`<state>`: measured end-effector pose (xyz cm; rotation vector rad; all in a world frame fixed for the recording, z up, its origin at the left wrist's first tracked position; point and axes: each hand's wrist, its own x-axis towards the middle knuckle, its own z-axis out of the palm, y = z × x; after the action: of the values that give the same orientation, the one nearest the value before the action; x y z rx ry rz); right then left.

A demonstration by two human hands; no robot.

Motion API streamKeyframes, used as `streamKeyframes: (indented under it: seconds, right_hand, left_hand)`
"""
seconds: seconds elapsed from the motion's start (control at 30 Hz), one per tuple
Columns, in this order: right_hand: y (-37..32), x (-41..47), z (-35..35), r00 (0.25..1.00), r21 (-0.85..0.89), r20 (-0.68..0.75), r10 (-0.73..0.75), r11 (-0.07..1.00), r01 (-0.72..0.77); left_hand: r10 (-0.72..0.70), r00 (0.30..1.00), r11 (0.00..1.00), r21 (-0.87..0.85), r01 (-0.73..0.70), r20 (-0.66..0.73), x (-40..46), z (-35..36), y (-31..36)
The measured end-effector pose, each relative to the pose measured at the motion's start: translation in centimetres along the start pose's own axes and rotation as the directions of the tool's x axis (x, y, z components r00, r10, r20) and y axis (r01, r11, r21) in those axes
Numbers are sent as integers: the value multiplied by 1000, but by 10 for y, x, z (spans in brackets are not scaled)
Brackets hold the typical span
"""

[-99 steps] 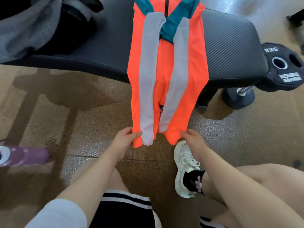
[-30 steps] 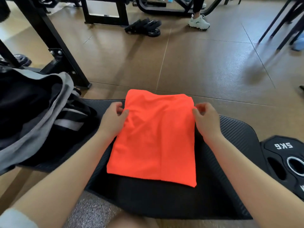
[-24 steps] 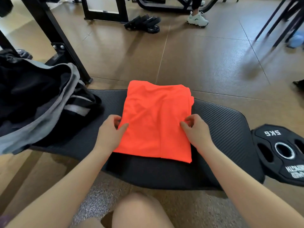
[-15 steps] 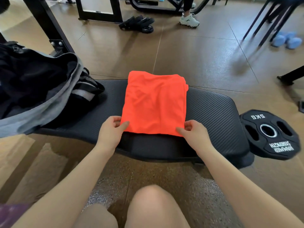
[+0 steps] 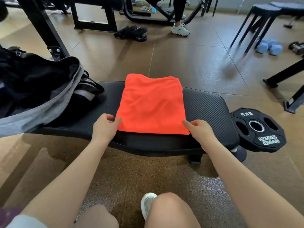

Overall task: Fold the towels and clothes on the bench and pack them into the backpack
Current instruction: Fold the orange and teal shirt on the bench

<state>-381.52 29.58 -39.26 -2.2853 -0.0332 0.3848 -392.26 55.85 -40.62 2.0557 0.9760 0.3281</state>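
Observation:
A folded orange garment [image 5: 151, 104] lies flat as a rectangle on the black padded bench [image 5: 207, 109]. My left hand [image 5: 105, 127] pinches its near left corner, thumb on top. At the near right corner my right hand [image 5: 199, 129] grips the fabric edge the same way. An open grey and black backpack [image 5: 41, 94] sits on the left end of the bench, its dark inside facing me.
A black 5 kg weight plate [image 5: 256, 129] leans at the bench's right end. Behind stand black rack frames [image 5: 47, 32], black sandals [image 5: 133, 32], a person's white shoe [image 5: 180, 29], dark stools [image 5: 261, 18] and blue dumbbells [image 5: 269, 46]. My knees and white shoe [image 5: 148, 204] are below.
The long orange garment that hung off the bench is now folded into a compact rectangle. My hands slid from its far corners down its sides to the near corners.

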Motion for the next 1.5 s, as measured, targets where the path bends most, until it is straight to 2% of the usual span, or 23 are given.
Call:
streamKeyframes:
  seconds: [0.1, 0.2, 0.27, 0.37, 0.47, 0.53, 0.57, 0.6, 0.67, 0.73, 0.8, 0.87, 0.97, 1.07, 1.2, 1.3, 1.37, 1.43, 1.5]
  right_hand:
    - [-11, -1, 5, 998, -87, -57, -21, 996, 16]
    - [-16, 0, 9, 998, -160, -3, -56, 986, 55]
    - [-12, 4, 4, 998, -136, 57, -39, 990, 47]
    - [-4, -2, -19, 957, -106, 289, 18, 994, 13]
    - [10, -15, -43, 834, -202, 551, 28, 974, 100]
    - [13, -23, -50, 758, -273, 646, 88, 955, 121]
    - [13, -23, -51, 758, -281, 644, 103, 954, 109]
    - [12, -22, -50, 790, -269, 604, 102, 959, 83]
    - [7, -10, -46, 897, -204, 438, 57, 978, 37]
    - [0, 7, -36, 973, -119, 226, -42, 990, 70]
    - [-7, 24, -23, 989, -63, 19, -148, 987, 149]
    - [-16, 40, -13, 976, -70, -98, -197, 979, 190]
    - [-27, 67, -2, 976, -127, -90, -197, 975, 185]
    - [-27, 91, 7, 986, -97, -74, -152, 985, 144]
    - [-24, 106, 10, 984, -11, -111, -137, 991, 137]
    - [-23, 111, 8, 978, 34, -76, -195, 980, 198]
    - [-24, 114, 8, 967, 125, -63, -246, 960, 252]
    - [-28, 117, 7, 964, 250, -58, -258, 931, 265]
    - [-35, 122, 7, 976, 426, -20, -215, 882, 203]
  left_hand:
    - [37, 999, 991, 132, -38, 11, 5, 1, 5]
    - [80, 992, 968, 229, -100, 97, 5, -2, 6]
    - [118, 985, 957, 249, -147, 128, 1, -7, 6]
    - [145, 968, 955, 227, -191, 204, -15, -23, 1]
    - [125, 907, 956, 196, -219, 403, -36, -39, -10]
    - [61, 850, 964, 189, -186, 523, -48, -44, -15]
    - [40, 844, 963, 203, -174, 534, -51, -44, -15]
    - [43, 864, 955, 233, -183, 501, -51, -43, -12]
    - [93, 936, 939, 284, -196, 338, -44, -39, -3]
    - [156, 968, 955, 222, -198, 196, -28, -30, 10]
    - [188, 970, 962, 170, -214, 155, -7, -16, 23]
    - [189, 972, 966, 153, -210, 143, 13, 0, 35]
    - [128, 983, 972, 179, -151, 135, 39, 20, 48]
    - [66, 993, 969, 230, -87, 99, 59, 32, 50]
    - [133, 991, 953, 273, -135, 24, 76, 34, 51]
    - [154, 982, 942, 283, -180, 110, 82, 32, 58]
    - [166, 969, 929, 302, -216, 182, 88, 30, 59]
    - [211, 966, 938, 246, -243, 150, 94, 30, 61]
    - [180, 977, 984, -4, -180, 115, 102, 31, 63]
